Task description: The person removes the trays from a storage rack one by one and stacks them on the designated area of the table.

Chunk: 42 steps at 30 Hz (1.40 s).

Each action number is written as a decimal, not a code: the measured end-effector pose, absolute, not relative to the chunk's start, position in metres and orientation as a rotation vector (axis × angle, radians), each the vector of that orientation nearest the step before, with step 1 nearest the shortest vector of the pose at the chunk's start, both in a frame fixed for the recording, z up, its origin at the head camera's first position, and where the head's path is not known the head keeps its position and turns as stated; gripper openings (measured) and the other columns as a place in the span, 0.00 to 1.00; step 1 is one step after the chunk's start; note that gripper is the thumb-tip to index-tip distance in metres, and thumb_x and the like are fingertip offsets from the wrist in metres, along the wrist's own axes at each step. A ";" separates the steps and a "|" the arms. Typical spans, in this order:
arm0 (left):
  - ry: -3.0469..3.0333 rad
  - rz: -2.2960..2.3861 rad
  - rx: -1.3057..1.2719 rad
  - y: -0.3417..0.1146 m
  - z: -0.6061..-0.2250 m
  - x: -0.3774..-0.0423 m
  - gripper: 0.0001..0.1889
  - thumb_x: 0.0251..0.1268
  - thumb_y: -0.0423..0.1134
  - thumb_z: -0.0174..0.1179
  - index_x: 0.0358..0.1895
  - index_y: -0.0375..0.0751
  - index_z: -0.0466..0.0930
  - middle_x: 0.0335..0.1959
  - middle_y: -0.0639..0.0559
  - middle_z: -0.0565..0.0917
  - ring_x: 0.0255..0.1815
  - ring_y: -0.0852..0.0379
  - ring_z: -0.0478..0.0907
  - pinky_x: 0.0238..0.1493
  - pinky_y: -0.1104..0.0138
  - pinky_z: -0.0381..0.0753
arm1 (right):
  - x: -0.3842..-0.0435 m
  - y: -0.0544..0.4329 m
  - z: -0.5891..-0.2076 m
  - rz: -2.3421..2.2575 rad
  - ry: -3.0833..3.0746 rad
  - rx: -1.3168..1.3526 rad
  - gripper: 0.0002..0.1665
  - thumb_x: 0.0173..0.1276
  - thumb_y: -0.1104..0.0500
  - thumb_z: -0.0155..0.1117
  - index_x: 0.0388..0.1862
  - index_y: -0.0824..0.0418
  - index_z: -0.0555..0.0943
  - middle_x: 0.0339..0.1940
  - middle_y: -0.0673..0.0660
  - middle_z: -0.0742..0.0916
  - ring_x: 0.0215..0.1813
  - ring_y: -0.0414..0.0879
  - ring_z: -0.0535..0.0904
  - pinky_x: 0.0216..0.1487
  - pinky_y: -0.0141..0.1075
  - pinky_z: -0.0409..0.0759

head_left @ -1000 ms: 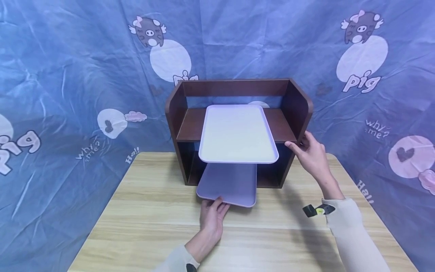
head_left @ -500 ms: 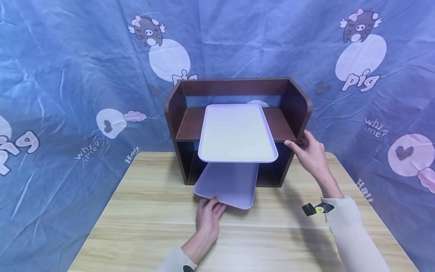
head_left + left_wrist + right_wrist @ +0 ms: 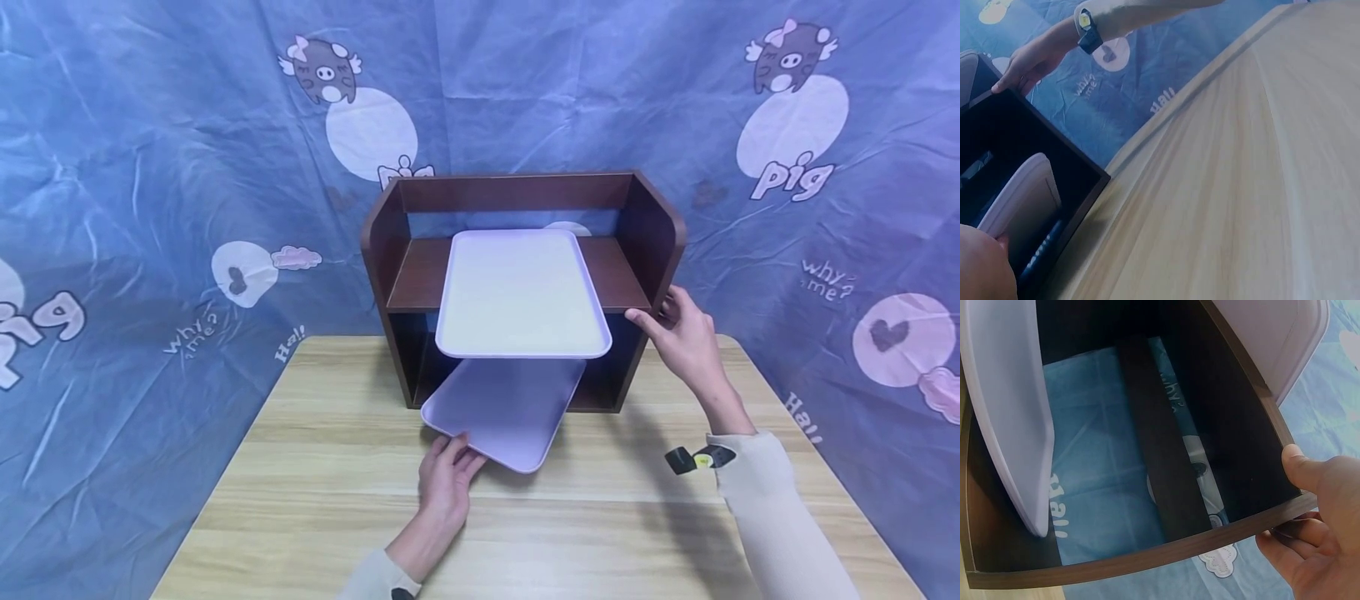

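Now my left hand (image 3: 444, 479) pinches the near rim of the lower tray (image 3: 502, 408), which sticks out askew, low in the brown shelf (image 3: 517, 193) — probably light and stiff, maybe slippery, so this rim suits. My right hand (image 3: 686, 337) grips the shelf's right side.

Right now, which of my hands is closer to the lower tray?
Your left. The left hand is touching the lower tray, gripping its front edge; the right hand is apart from it, holding the right side of the brown shelf.
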<state>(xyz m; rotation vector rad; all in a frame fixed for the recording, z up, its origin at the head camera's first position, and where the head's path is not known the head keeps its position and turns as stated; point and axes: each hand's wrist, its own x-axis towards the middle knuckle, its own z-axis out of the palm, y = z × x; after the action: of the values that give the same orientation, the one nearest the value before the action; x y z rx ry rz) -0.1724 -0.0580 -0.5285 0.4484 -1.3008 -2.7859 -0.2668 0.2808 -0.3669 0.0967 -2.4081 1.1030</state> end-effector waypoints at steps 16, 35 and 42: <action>-1.353 -2.791 0.453 -0.086 -0.527 -0.177 0.09 0.76 0.28 0.59 0.54 0.31 0.79 0.39 0.49 0.88 0.38 0.55 0.90 0.53 0.60 0.93 | -0.268 0.284 -0.366 1.142 -2.401 0.090 0.41 0.69 0.46 0.79 0.73 0.64 0.76 0.63 0.72 0.86 0.63 0.68 0.86 0.44 0.10 0.69; -1.416 -2.796 0.217 -0.121 -0.531 -0.185 0.09 0.75 0.24 0.54 0.43 0.36 0.84 0.34 0.48 0.92 0.36 0.56 0.91 0.44 0.63 0.94 | -0.268 0.282 -0.367 1.134 -2.390 0.107 0.39 0.69 0.46 0.78 0.73 0.63 0.77 0.62 0.70 0.87 0.62 0.65 0.87 0.45 0.09 0.69; -1.479 -2.795 0.154 -0.134 -0.528 -0.187 0.11 0.75 0.25 0.53 0.41 0.38 0.85 0.34 0.49 0.92 0.36 0.57 0.91 0.43 0.65 0.94 | -0.267 0.282 -0.368 1.152 -2.385 0.095 0.39 0.69 0.47 0.78 0.72 0.63 0.77 0.63 0.69 0.87 0.63 0.64 0.86 0.46 0.09 0.69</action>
<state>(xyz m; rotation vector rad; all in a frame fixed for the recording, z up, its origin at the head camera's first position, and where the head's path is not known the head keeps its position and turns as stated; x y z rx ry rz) -0.1867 -0.1341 -0.5284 0.1541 -1.4788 -2.7952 -0.2670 0.2823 -0.3681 0.0953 -2.3852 1.1525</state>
